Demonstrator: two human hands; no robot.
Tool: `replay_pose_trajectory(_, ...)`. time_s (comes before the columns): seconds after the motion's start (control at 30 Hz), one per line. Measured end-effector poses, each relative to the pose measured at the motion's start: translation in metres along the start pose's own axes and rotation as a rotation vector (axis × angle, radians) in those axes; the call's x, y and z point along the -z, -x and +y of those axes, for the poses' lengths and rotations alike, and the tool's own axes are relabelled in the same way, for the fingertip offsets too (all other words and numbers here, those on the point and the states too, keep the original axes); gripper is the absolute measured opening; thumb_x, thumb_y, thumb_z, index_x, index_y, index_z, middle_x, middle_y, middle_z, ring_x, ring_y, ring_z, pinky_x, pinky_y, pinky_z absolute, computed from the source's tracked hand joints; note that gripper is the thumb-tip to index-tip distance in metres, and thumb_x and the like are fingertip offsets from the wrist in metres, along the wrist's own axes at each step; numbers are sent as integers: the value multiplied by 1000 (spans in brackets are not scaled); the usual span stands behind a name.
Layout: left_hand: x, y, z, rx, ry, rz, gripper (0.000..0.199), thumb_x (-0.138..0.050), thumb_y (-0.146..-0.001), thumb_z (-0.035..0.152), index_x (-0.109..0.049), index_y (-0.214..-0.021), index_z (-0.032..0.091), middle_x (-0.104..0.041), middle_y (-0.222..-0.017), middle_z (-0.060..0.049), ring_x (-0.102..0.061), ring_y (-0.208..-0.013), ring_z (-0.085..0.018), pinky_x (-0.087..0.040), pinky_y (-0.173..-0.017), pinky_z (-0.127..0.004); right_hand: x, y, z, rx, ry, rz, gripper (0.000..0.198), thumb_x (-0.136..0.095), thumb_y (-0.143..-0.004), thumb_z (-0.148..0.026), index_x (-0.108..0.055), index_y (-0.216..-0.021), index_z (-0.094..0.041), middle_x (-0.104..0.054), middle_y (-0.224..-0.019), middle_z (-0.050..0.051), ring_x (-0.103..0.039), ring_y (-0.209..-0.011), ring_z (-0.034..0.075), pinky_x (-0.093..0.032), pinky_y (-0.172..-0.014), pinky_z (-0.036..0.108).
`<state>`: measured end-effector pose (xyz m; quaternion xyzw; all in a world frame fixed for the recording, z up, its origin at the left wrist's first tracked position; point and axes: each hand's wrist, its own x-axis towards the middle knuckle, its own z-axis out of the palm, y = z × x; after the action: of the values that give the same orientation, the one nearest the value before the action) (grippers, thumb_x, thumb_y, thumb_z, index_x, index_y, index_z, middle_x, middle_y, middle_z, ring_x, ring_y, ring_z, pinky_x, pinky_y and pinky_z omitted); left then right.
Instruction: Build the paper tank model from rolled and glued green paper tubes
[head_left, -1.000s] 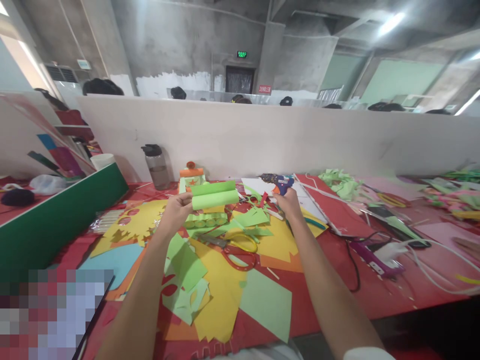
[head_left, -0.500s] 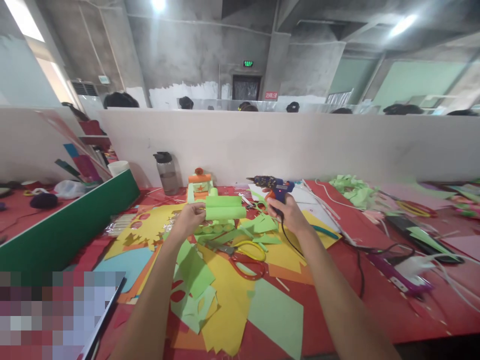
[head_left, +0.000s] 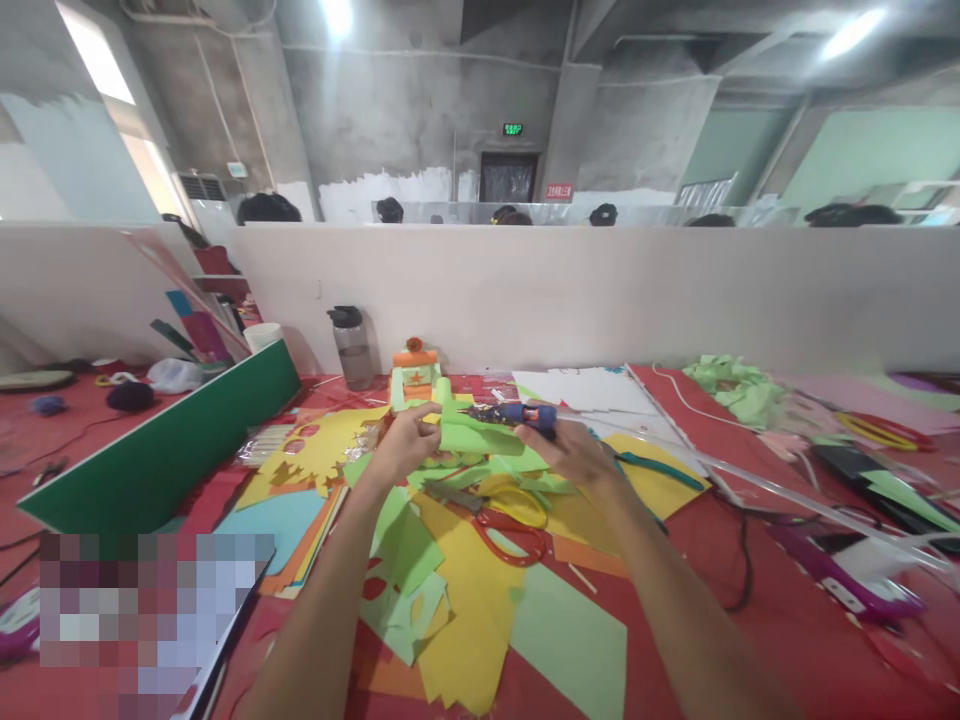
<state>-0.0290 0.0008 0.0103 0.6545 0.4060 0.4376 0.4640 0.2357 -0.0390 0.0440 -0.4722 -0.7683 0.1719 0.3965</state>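
Between the two hands, in the head view, is a folded green paper piece [head_left: 476, 437], its left end pinched by the left hand [head_left: 405, 445]. The right hand [head_left: 574, 452] is wrapped around a blue glue gun [head_left: 517, 413], whose nozzle points toward the left hand, over the paper; whether they touch, I cannot tell. Nearer than both hands lie scissors [head_left: 517, 508]; beyond the left hand stand an orange-and-green model [head_left: 415, 376] and a bottle [head_left: 352, 350].
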Motion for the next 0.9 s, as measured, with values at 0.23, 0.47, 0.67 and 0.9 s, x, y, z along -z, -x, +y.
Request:
replay_pose_trajectory(0.23, -3, 2, 5, 46, 19, -86, 56, -71, -71, 27, -56, -124, 16, -55, -53, 9, -66, -50, -15, -49, -49, -21, -9, -2, -6, 162, 196, 64, 22, -58, -90, -40, -54, -78, -22, -61, -76, 1, -56, -70, 19, -42, -68, 29)
replay_pose_trajectory(0.47, -6, 2, 6, 56, 37, -128, 63, -64, -71, 20, -49, -131, 13, -49, -51, 11, -68, -52, -16, -51, -51, -22, -12, -2, -6, 258, 265, 80, 23, -57, -92, -41, -55, -81, -21, -60, -83, 4, -57, -74, 19, -41, -66, 28)
replay_pose_trajectory(0.67, -6, 2, 4, 27, 34, -112, 63, -63, -72, 19, -49, -133, 12, -45, -52, 12, -65, -49, -14, -45, -46, -17, -14, -2, -9, 297, 306, 76, 28, -55, -94, -41, -51, -74, -22, -60, -82, 4, -57, -74, 19, -41, -62, 28)
replay_pose_trajectory(0.9, -9, 1, 4, 29, 62, -132, 62, -61, -72, 17, -49, -132, 11, -42, -49, 13, -59, -45, -11, -54, -55, -24, -16, -2, -6, 305, 284, 203, 23, -57, -93, -41, -52, -80, -22, -59, -75, 1, -57, -68, 18, -42, -62, 28)
